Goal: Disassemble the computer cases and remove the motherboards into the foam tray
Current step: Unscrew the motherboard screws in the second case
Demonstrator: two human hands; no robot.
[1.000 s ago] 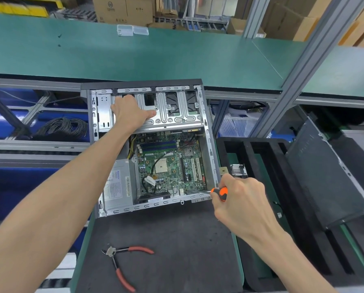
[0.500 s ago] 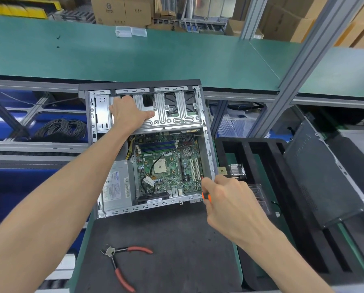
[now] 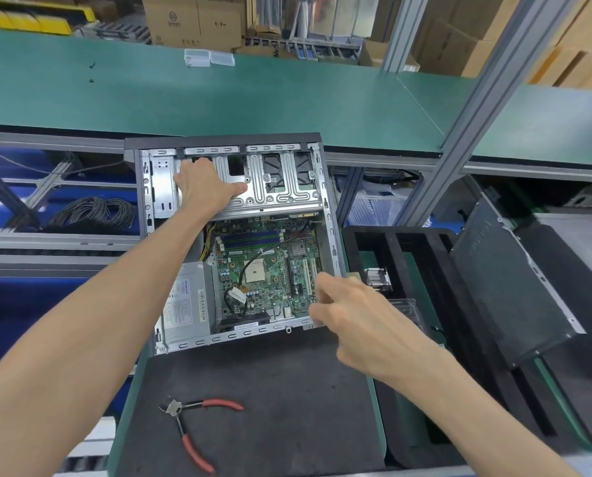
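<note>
Left hand (image 3: 203, 187) lies flat on the silver metal drive cage (image 3: 270, 187) at the far end of the open grey computer case (image 3: 234, 242), fingers spread, thumb stretched along the cage's near edge: a pressing grip, nothing clasped. Right hand (image 3: 353, 313) hovers at the case's near right corner, fingers loosely curled with the forefinger pointing inward; whether that grip holds anything, I cannot tell (the palm faces away). The case lies on its side on the dark grey mat (image 3: 270, 390) on the desk, holding the green motherboard (image 3: 267, 266) and, left of it, a silver power supply box (image 3: 188, 304). The motherboard sits just left of the right fingertips. Right of the case lies the black foam tray (image 3: 408, 256), a small metal part (image 3: 377, 278) in one slot. Red-handled cutters (image 3: 191, 425) rest on the mat's near side.
</note>
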